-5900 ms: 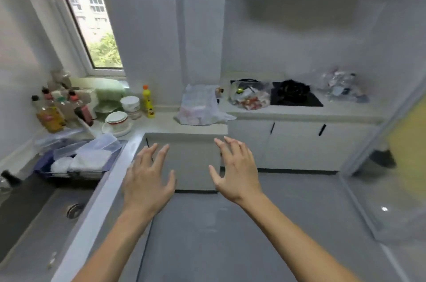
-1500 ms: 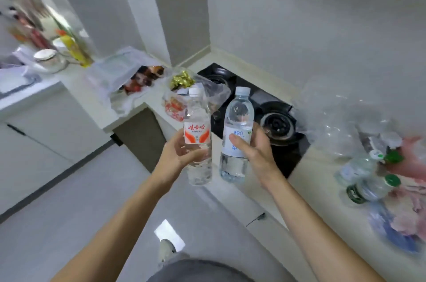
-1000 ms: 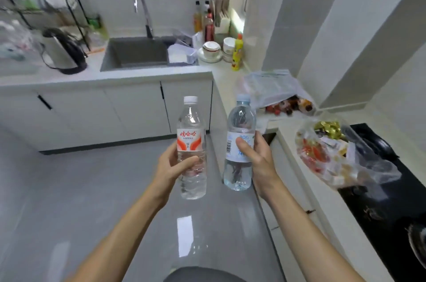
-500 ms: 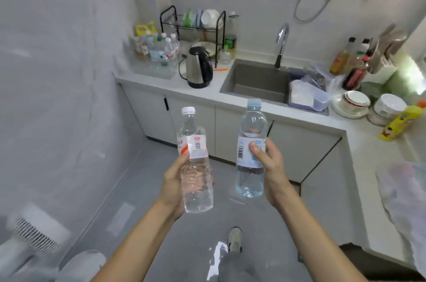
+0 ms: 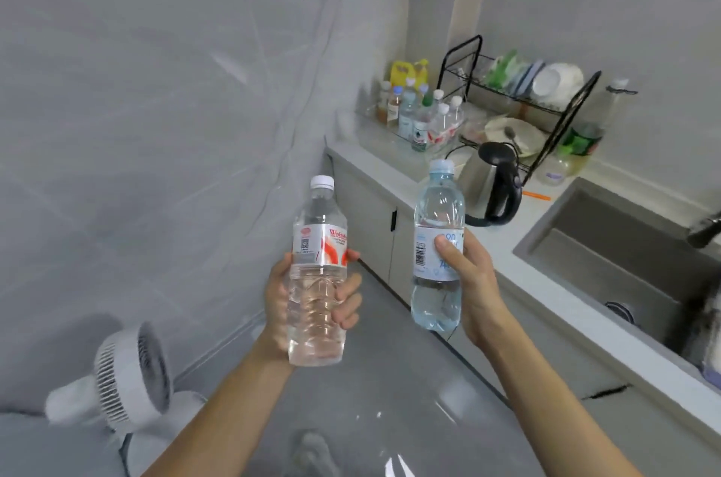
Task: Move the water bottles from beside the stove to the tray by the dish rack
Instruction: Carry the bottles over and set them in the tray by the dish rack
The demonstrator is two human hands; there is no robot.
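Note:
My left hand grips a clear water bottle with a red and white label, held upright over the floor. In my right hand is a second clear bottle with a pale blue label and cap, also upright. Ahead on the counter, a clear tray holds several bottles just left of the black wire dish rack. Both hands are well short of the tray.
A steel and black kettle stands on the counter in front of the rack. The sink lies to the right. A green bottle stands beside the rack. A white fan sits on the floor at lower left.
Empty hands picked up the two bottles beside the stove. The view has swung left across the kitchen, and the tray and dish rack now appear closer, at upper right.

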